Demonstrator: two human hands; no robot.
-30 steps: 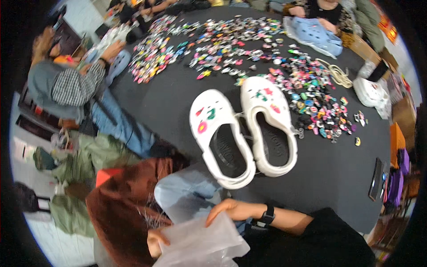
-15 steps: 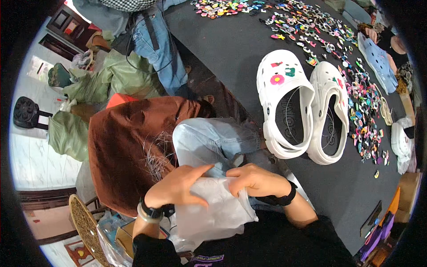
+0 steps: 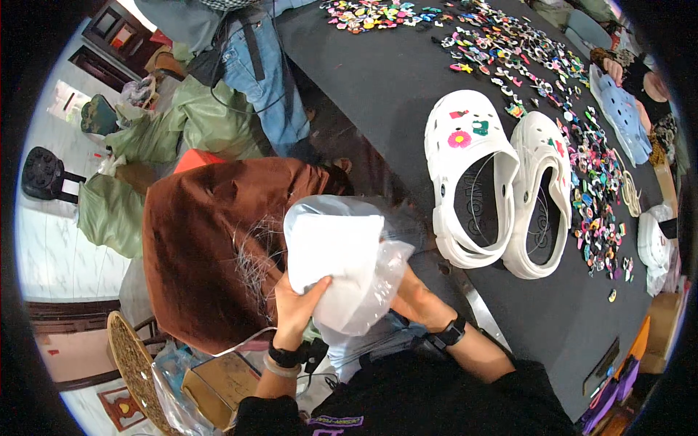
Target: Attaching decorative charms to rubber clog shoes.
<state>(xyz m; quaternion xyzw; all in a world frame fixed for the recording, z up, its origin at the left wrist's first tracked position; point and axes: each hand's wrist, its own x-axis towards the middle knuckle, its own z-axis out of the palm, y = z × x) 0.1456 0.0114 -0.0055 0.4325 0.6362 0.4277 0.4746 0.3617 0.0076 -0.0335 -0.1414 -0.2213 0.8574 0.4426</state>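
Clear plastic bag [image 3: 363,269] with white item inside, held over lap

A clear plastic bag [image 3: 349,269] with a white item inside sits between both hands over the lap, a brown cardboard box [image 3: 222,381] lies on the floor at lower left, and green sacks [image 3: 196,120] slump farther left.

Black tabletop [image 3: 392,94] with clogs and charms

A pair of white clogs [image 3: 502,182] lies side by side near the tabletop's near edge; small colourful charms [image 3: 509,51] are scattered across its far side and down past the clogs, where a light-blue clog [image 3: 622,120] lies.
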